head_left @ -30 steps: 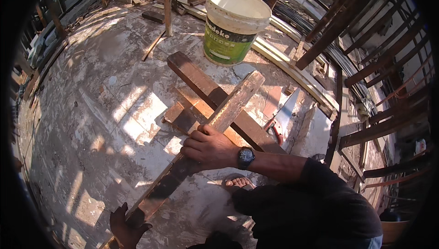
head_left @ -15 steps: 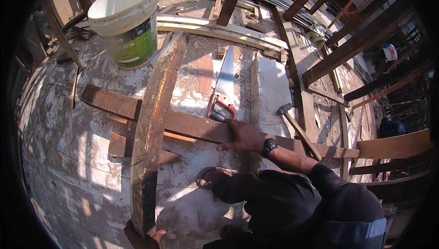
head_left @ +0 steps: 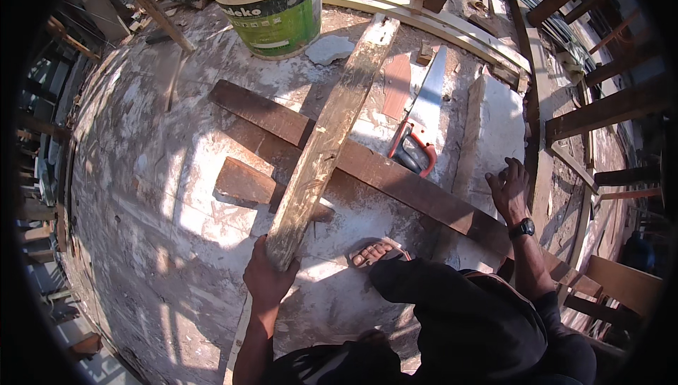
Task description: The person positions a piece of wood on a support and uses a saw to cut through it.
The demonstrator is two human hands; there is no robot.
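My left hand [head_left: 268, 275] is closed around the near end of a worn wooden beam [head_left: 328, 138]. This beam slants away from me, lying across a darker brown plank [head_left: 417, 187]. Over the pale slab at the right is my right hand [head_left: 510, 187], its fingers loosely bent and apart with no held thing visible. The hammer seen there earlier does not show; my hand and forearm may cover it. A handsaw [head_left: 417, 138] with a red and black handle lies beyond the plank, beside a flat reddish wood piece [head_left: 397, 87].
A white bucket with a green label [head_left: 275, 21] stands at the far left of the beam. Short wood offcuts [head_left: 244, 180] lie under it. The pale slab [head_left: 498, 113] is right of the saw. Dark upright posts [head_left: 593, 109] line the right; my foot [head_left: 374, 252] is near the plank.
My right hand has left the dark plank and moved right, over the slab where the hammer lay. The beam's tilt in view has changed, with my left hand still at its near end. The view has shifted.
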